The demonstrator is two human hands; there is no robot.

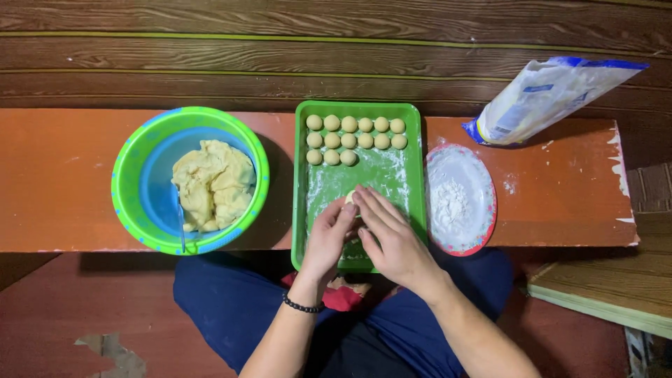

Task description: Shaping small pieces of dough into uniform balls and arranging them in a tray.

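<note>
We see our left hand [327,238] and right hand [392,234] pressed together, fingers loosely curled, around a small piece of dough [349,197] over the floured green tray [299,210]. Beyond them, rolled dough balls [348,140] sit in rows at the tray's far end on the orange surface [63,175].

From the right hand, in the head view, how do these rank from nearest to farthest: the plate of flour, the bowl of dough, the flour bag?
Measured from the right hand:
1. Plate of flour, just to its right.
2. Bowl of dough, to the left, beyond the left hand.
3. Flour bag, at the far right, leaning on the wall.
</note>
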